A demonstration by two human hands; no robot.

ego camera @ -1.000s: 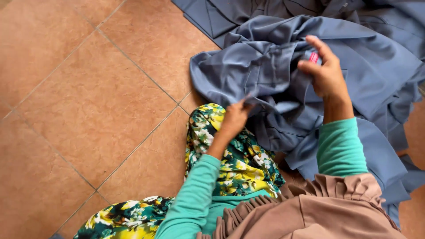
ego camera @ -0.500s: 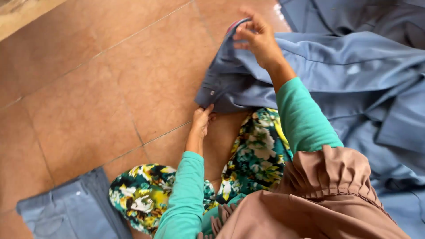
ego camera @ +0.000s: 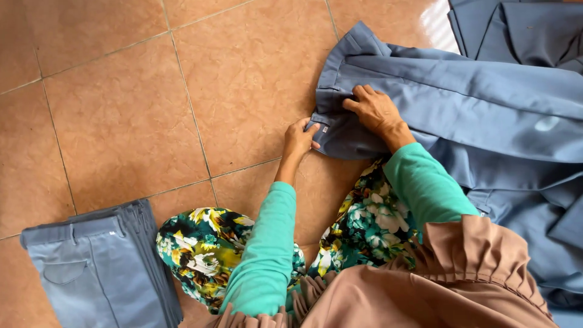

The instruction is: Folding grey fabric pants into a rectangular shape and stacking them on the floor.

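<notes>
A pair of blue-grey trousers (ego camera: pixel 461 103) lies spread on the tiled floor in front of me. My left hand (ego camera: pixel 299 138) pinches the waistband corner at its near left edge. My right hand (ego camera: pixel 376 110) presses flat on the waistband just to the right, fingers curled over the cloth. Both arms wear green sleeves. My knees, in a green and yellow flowered garment (ego camera: pixel 364 225), sit just below the hands.
A folded stack of blue-grey trousers (ego camera: pixel 100 267) rests on the floor at the lower left. More loose blue-grey cloth (ego camera: pixel 522 30) is piled at the upper right and along the right side. Orange-brown floor tiles (ego camera: pixel 152 103) fill the left.
The trousers have come down flat onto the floor. My right hand dropped from holding the cloth up to pressing on the waistband; my left hand moved onto its corner.
</notes>
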